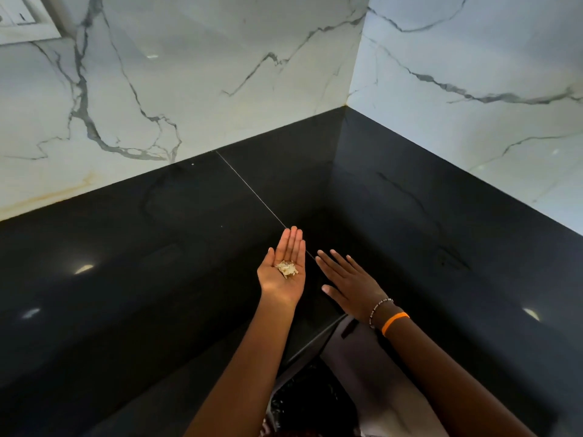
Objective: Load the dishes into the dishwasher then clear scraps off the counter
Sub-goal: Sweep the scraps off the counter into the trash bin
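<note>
Step in hand: clearing scraps, judged the later part of the task; no dishes in view. Left hand [285,272] palm up, fingers flat and apart, cupping the scraps [286,269]: a small pale, yellowish, flaky heap in the palm centre. Right hand [348,283] at 3 o'clock of the left, palm down, fingers spread, holding nothing, low over the black desk [157,247]; contact unclear. Desk glossy, a few pale specks toward 11 o'clock. Next move likely: keep the left palm level and carry the heap to a bin.
</note>
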